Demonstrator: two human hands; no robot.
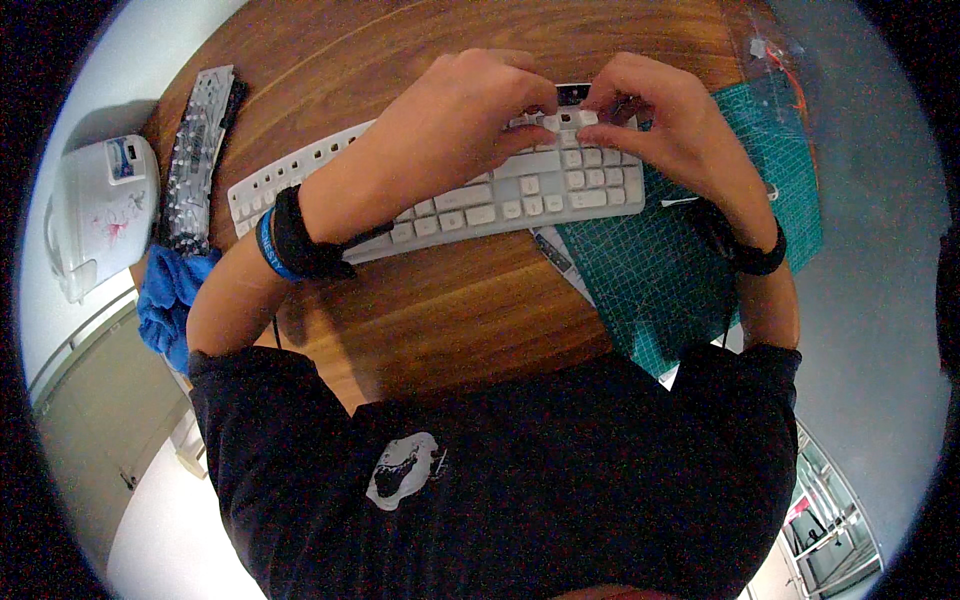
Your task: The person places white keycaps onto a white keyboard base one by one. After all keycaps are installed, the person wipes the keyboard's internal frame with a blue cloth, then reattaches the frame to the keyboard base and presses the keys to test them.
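both hands meet over the flat white plastic keyboard (pixel 440 190) lying across the round wooden table (pixel 450 300). left hand (pixel 455 125) and right hand (pixel 665 125) pinch one small white keycap (pixel 562 120) together (fingertips touching) near its far right edge, beside a green cutting mat (pixel 680 270).

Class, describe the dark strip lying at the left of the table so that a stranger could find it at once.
Start at the round wooden table and the white computer keyboard under both hands. Look left of the keyboard's left end, to the table's rim. There lies a long dark panel studded with rows of small pale bumps, above a crumpled blue cloth; nothing else nearby is dark and studded.
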